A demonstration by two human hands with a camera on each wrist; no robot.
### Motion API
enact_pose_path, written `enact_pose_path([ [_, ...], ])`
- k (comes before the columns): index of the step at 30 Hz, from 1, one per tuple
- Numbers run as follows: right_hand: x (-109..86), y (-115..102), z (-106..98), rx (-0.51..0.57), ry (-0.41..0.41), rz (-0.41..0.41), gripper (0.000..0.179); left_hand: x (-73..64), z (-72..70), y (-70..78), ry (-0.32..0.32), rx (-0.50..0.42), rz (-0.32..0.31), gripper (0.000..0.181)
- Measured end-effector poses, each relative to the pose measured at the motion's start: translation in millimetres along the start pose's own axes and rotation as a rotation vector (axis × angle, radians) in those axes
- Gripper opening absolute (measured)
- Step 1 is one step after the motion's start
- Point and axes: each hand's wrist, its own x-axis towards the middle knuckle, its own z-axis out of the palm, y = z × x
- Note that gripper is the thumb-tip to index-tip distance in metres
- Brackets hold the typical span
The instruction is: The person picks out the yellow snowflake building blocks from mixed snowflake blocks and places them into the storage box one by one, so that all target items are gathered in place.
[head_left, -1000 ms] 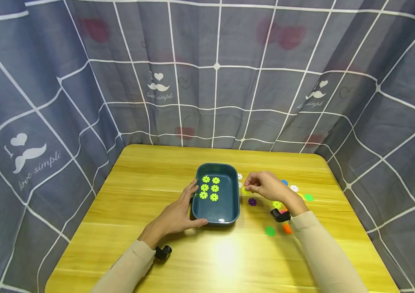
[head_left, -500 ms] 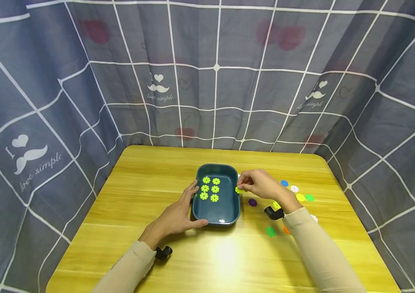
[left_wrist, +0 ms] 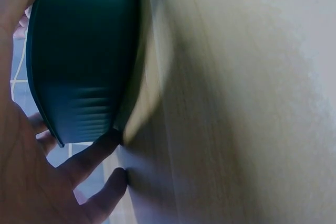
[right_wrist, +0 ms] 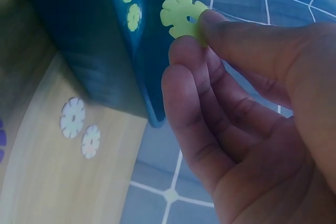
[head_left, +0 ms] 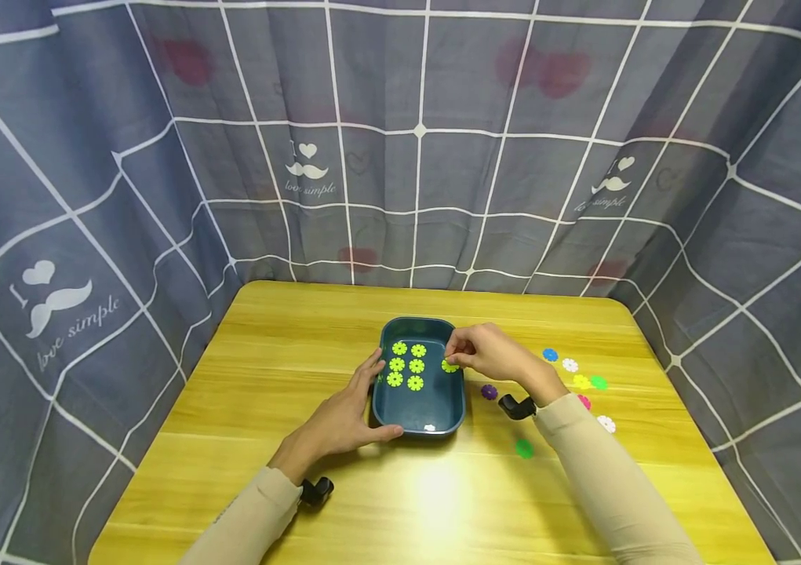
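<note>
My right hand (head_left: 488, 351) is over the right side of a dark teal tray (head_left: 414, 417). Between thumb and fingertip it pinches a notched yellow-green snowflake disc (right_wrist: 181, 17) with a hole in its middle. Inside the tray, several matching discs (head_left: 416, 366) lie flat in two columns on the left part of the floor. My left hand (head_left: 340, 416) rests spread along the tray's left side, its thumb at the near left corner. The left wrist view shows those fingers (left_wrist: 94, 156) touching the outside of the tray (left_wrist: 84, 51).
Loose discs lie on the wooden table (head_left: 301, 329) right of the tray: purple (head_left: 489, 391), green (head_left: 524, 449), blue (head_left: 550, 355), white (head_left: 606, 424) and others. Two white discs (right_wrist: 72, 118) are beside the tray in the right wrist view. A grey checked curtain (head_left: 386, 173) surrounds the table.
My right hand has moved left with the yellow-green snowflake disc, from the table beside the tray to over its right side. The left hand and the tray have stayed in place.
</note>
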Motion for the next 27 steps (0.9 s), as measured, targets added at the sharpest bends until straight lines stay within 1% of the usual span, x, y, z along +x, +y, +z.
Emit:
enact_pose_path([
  [6, 8.2, -7.8, 0.3, -0.021, -0.029, -0.017, 0.006, -0.3, -1.4, 1.3, -0.006, 0.003, 0.014, 0.134],
  [9, 12.2, -11.5, 1.4, -0.016, -0.043, -0.017, 0.005, -0.9, -1.6, 1.3, -0.014, 0.007, 0.013, 0.134],
  [17, 25.0, -16.7, 7.2, 0.015, -0.077, -0.024, 0.006, -1.4, -0.7, 0.1, -0.011, 0.021, 0.020, 0.134],
  [22, 34.4, -17.9, 12.7, 0.021, -0.103, -0.031, 0.003, -2.5, -0.8, 1.3, -0.020, 0.034, 0.013, 0.134],
  [27, 44.2, -20.7, 18.7, -0.004, -0.117, -0.058, 0.005, -2.2, 0.3, 3.5, 0.003, 0.050, 0.016, 0.134],
])
